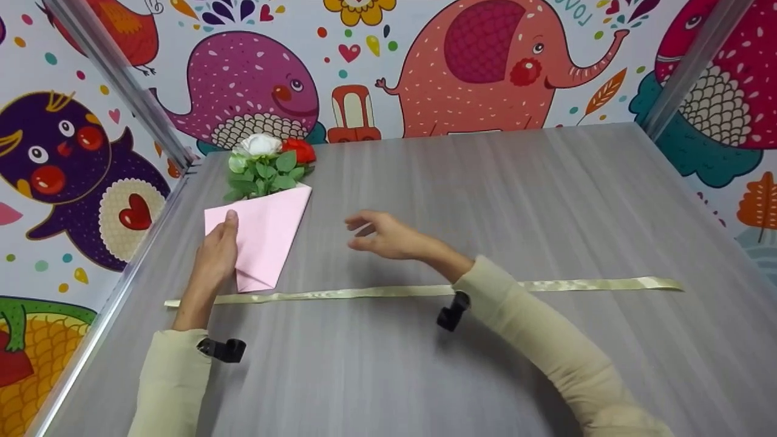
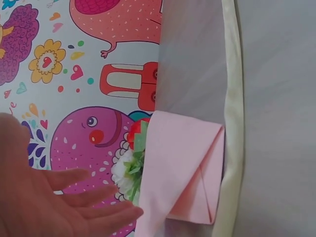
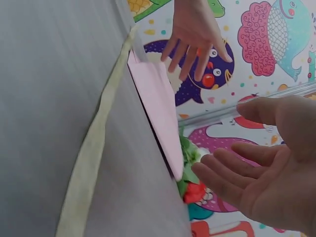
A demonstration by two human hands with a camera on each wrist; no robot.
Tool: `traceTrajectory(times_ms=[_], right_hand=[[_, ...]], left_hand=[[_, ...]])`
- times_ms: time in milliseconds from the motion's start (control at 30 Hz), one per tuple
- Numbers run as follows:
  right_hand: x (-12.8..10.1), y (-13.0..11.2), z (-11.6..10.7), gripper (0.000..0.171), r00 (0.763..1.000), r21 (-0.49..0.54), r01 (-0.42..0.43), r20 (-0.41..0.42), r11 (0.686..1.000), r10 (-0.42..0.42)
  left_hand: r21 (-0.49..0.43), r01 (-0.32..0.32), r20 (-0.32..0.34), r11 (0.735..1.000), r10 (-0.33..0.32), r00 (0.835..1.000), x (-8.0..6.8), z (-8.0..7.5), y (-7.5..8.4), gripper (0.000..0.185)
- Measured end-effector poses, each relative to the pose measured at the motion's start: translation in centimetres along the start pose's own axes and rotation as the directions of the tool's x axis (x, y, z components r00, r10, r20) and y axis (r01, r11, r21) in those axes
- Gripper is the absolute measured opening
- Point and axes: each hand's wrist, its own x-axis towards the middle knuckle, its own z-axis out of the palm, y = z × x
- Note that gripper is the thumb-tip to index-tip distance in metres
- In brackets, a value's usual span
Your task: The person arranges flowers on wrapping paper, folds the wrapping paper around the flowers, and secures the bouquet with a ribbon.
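The left hand (image 1: 215, 249) and the right hand (image 1: 388, 235) were near a pink paper (image 1: 267, 230) with flowers, and both hands held nothing.
The pink paper lay folded on the left part of the grey table (image 1: 546, 200), and its narrower end pointed to the person. From its far end came out a white flower (image 1: 260, 145), a red flower (image 1: 299, 150) and green leaves (image 1: 267, 179). The left hand was at the left edge of the paper, its fingers loosely stretched; whether it touched the paper, I could not tell. The right hand was above the table, to the right of the paper and apart from it, its fingers slightly bent. A pale yellow ribbon (image 1: 364, 292) lay lengthwise below both arms, just beside the paper's narrower end.
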Motion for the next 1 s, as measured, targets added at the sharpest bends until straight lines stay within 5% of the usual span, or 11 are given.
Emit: traceTrajectory(times_ms=[300,533,700,1000], right_hand=[[4.5,-0.2,2.4,0.055,0.997,0.208,-0.071,0.021,0.975,0.068],[7.8,-0.2,4.3,0.057,0.990,0.416,-0.126,-0.007,0.901,0.142],[9.7,0.2,5.8,0.065,0.979,0.590,-0.149,-0.024,0.794,0.202],[11.6,1.2,8.0,0.079,0.950,0.806,-0.220,0.048,0.549,0.309]], left_hand=[[0.004,0.041,-0.042,0.999,-0.041,0.998,1.8,0.3,-0.4,0.078],[-0.023,-0.008,-0.106,1.000,0.005,0.994,3.0,0.7,-0.8,0.051],[0.005,-0.021,-0.137,1.000,0.021,0.990,3.7,1.1,-0.9,0.052],[0.069,0.028,-0.112,0.997,-0.020,0.994,4.5,1.6,-1.6,0.059]])
